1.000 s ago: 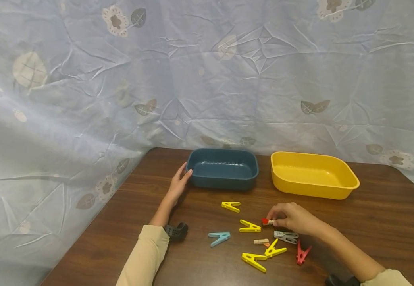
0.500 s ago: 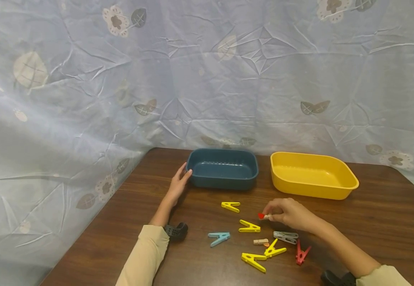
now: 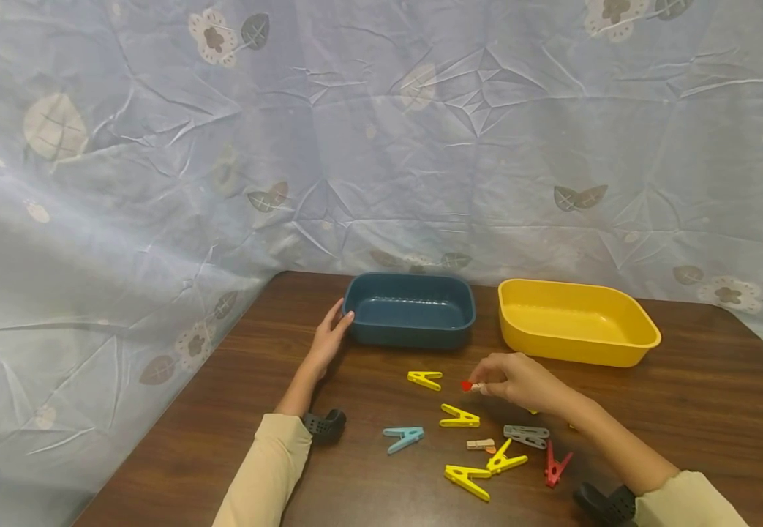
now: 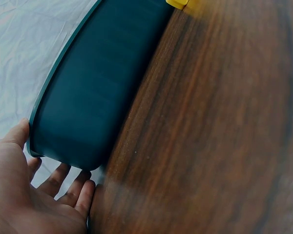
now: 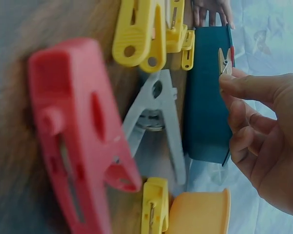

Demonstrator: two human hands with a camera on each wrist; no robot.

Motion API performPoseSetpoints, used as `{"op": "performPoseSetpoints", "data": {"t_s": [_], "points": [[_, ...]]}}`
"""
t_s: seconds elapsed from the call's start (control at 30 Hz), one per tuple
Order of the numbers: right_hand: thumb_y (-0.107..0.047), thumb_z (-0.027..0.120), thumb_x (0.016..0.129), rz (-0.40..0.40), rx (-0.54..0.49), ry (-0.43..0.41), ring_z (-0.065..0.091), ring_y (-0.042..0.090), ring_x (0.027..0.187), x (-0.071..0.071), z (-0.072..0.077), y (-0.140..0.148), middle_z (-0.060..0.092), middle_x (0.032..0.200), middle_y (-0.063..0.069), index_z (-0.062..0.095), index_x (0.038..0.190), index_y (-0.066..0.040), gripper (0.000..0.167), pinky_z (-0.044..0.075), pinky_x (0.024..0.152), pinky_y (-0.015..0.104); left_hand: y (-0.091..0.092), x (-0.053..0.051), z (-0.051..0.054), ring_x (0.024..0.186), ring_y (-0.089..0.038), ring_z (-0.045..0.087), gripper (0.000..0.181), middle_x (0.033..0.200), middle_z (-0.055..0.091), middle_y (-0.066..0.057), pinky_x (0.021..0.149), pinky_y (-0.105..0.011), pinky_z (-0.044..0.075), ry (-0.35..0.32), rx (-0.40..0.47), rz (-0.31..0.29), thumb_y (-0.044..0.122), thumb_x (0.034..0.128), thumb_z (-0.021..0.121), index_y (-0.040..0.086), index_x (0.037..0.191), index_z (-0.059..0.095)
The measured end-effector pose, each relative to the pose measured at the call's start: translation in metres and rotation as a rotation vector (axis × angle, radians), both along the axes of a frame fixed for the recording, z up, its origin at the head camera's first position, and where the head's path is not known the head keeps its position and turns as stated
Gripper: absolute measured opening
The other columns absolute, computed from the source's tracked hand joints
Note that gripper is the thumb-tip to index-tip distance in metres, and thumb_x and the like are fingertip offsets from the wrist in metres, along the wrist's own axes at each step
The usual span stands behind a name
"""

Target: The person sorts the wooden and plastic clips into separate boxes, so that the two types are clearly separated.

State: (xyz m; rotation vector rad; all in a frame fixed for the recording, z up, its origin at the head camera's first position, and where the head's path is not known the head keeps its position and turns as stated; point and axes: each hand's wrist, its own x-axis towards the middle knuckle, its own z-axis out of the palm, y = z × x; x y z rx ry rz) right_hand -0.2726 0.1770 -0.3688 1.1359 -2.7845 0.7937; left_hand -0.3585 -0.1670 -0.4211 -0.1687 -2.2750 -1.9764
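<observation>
Right hand (image 3: 521, 379): pinching peg (image 3: 477, 387) | long axis crosswise, red end left | left hand (image 3: 328, 343): fingers loosely spread, touching tub (image 3: 410, 337)

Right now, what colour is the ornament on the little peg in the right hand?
The ornament is red; the head view shows it best.

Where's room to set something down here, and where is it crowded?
Bare table lies between the left arm and the left edge, and right of the right arm. A narrow strip separates the blue tub from the yellow tub. Crowded: around the gray clip, near a red clip, wooden clip and yellow clips.
</observation>
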Motion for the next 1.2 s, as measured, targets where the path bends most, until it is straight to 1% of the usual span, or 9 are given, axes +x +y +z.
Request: {"op": "performPoseSetpoints", "data": {"t_s": [0.2, 0.3, 0.5, 0.7, 0.87, 1.0, 1.2], "points": [[-0.007, 0.068, 0.082, 0.01, -0.001, 0.02, 0.055, 0.01, 0.075, -0.004, 0.006, -0.008, 0.061, 0.086, -0.011, 0.068, 0.091, -0.016, 0.013, 0.047, 0.066, 0.03, 0.0, 0.0, 0.0, 0.127, -0.031, 0.033, 0.06, 0.142, 0.031, -0.02, 0.1, -0.043, 0.031, -0.002, -0.002, 0.007, 0.035, 0.0943, 0.051, 0.014, 0.145, 0.028], [-0.006, 0.067, 0.082, -0.009, 0.001, 0.006, 0.055, 0.012, 0.077, -0.006, 0.011, -0.01, 0.061, 0.086, -0.01, 0.068, 0.091, -0.016, 0.013, 0.047, 0.067, 0.032, 0.0, -0.001, 0.0, 0.127, -0.032, 0.033, 0.06, 0.142, 0.031, -0.02, 0.1, -0.043, 0.031, -0.003, -0.004, 0.01, 0.035, 0.0943, 0.051, 0.013, 0.145, 0.027], [-0.008, 0.066, 0.084, -0.045, 0.007, -0.016, 0.058, 0.016, 0.084, -0.013, 0.021, -0.014, 0.062, 0.088, -0.009, 0.068, 0.093, -0.012, 0.011, 0.047, 0.073, 0.037, 0.0, -0.003, -0.001, 0.126, -0.031, 0.035, 0.057, 0.141, 0.033, -0.021, 0.1, -0.043, 0.032, -0.005, 0.013, 0.011, 0.029, 0.0953, 0.051, 0.012, 0.145, 0.028], [-0.007, 0.065, 0.085, -0.038, 0.001, -0.04, 0.06, 0.017, 0.084, -0.022, 0.029, -0.018, 0.064, 0.089, -0.005, 0.067, 0.094, -0.011, 0.011, 0.048, 0.072, 0.036, 0.0, -0.003, -0.002, 0.126, -0.032, 0.036, 0.057, 0.14, 0.034, -0.021, 0.099, -0.043, 0.032, -0.007, 0.015, 0.02, 0.03, 0.0949, 0.052, 0.013, 0.144, 0.029], [-0.006, 0.064, 0.085, -0.049, -0.011, -0.052, 0.057, 0.017, 0.083, -0.03, 0.032, -0.021, 0.064, 0.089, -0.004, 0.067, 0.094, -0.011, 0.011, 0.047, 0.071, 0.036, 0.0, -0.001, -0.001, 0.126, -0.031, 0.036, 0.059, 0.141, 0.033, -0.02, 0.099, -0.043, 0.033, -0.004, 0.01, 0.021, 0.034, 0.0943, 0.052, 0.013, 0.144, 0.029], [-0.005, 0.064, 0.084, -0.064, -0.013, -0.039, 0.057, 0.019, 0.085, -0.035, 0.033, -0.022, 0.063, 0.09, -0.004, 0.068, 0.093, -0.011, 0.012, 0.047, 0.073, 0.037, 0.001, -0.001, -0.001, 0.126, -0.031, 0.035, 0.059, 0.141, 0.033, -0.02, 0.099, -0.043, 0.032, -0.007, 0.005, 0.02, 0.035, 0.0941, 0.052, 0.013, 0.145, 0.029], [-0.004, 0.064, 0.084, -0.065, -0.012, -0.024, 0.058, 0.02, 0.085, -0.041, 0.036, -0.023, 0.064, 0.089, -0.003, 0.068, 0.094, -0.009, 0.012, 0.047, 0.074, 0.038, 0.0, -0.002, -0.001, 0.128, -0.031, 0.032, 0.059, 0.142, 0.031, -0.02, 0.1, -0.043, 0.032, -0.01, 0.0, 0.018, 0.033, 0.0946, 0.051, 0.013, 0.145, 0.028]]}}
